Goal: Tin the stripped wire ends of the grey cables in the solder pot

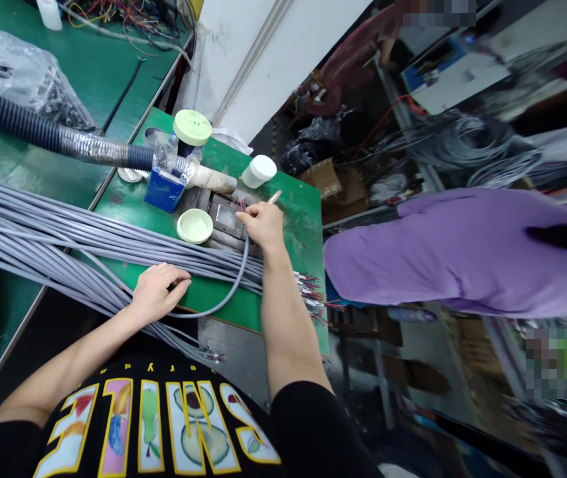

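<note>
Over at the green workbench [298, 232], the right hand [261, 226] pinches thin coloured wires [242, 204] at the end of a grey cable [246, 259], just above a metal fixture [226, 219], while the left hand [159, 292] curls over the cable bundle [64, 232].

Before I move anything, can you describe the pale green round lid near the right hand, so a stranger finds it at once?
Find the green workbench, where a thick bundle of grey cables crosses it. Just beyond the bundle, beside the right hand, lies the pale green round lid. Unlike the similar lid on the dark jar farther back, it lies flat on the bench.
</note>
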### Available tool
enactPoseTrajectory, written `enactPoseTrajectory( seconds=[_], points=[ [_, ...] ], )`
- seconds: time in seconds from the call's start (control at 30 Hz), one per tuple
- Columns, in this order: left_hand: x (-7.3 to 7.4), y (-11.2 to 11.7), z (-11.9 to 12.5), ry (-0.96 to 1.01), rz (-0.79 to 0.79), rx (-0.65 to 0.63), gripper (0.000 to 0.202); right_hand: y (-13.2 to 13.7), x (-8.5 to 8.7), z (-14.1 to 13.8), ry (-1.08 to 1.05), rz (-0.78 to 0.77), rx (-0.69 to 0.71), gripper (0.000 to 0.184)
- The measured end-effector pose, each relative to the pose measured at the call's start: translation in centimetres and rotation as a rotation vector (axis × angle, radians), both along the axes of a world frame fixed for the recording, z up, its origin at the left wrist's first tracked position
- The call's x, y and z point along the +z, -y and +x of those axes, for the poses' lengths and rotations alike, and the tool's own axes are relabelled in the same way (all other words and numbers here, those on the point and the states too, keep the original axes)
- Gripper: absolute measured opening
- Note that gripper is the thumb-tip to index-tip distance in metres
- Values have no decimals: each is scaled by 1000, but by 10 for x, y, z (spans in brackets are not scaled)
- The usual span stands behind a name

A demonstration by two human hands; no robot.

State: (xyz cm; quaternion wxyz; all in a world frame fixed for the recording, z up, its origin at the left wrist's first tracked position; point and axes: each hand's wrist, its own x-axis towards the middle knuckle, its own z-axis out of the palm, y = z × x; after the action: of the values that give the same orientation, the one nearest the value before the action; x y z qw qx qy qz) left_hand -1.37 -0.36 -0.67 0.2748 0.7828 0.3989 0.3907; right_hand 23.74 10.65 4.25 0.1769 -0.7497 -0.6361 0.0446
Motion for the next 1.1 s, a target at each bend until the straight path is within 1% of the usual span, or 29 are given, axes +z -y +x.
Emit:
enactPoseTrajectory(
  seconds=[0.17,0.43,0.67,0.77,0.83,0.9,0.97,1.03,1.1],
  points=[
    [0,0,0,-9,12,-5,16,-3,-18,4,28,-37,-49,29],
    [1,0,-1,-23,22,-11,15,-5,-28,8,68,-49,-54,24],
    [0,0,0,-12,24,-2,15,-6,-26,5,51,-59,-45,26],
    [-1,0,0,-33,30,-3,17,-4,-19,3,4,-64,-64,30],
    [-1,0,0,-43,41,1,17,1,-11,3,-64,-58,-78,33],
    [-2,-1,-1,-40,52,6,17,11,1,8,-173,-17,-78,34],
    [-2,-2,-1,-30,61,10,16,32,13,16,-313,62,-77,32],
    [-1,-3,-2,-26,68,7,15,65,26,27,-451,155,-110,31],
    [0,-4,-2,-27,67,-2,16,110,34,37,-517,234,-167,30]
  ],
)
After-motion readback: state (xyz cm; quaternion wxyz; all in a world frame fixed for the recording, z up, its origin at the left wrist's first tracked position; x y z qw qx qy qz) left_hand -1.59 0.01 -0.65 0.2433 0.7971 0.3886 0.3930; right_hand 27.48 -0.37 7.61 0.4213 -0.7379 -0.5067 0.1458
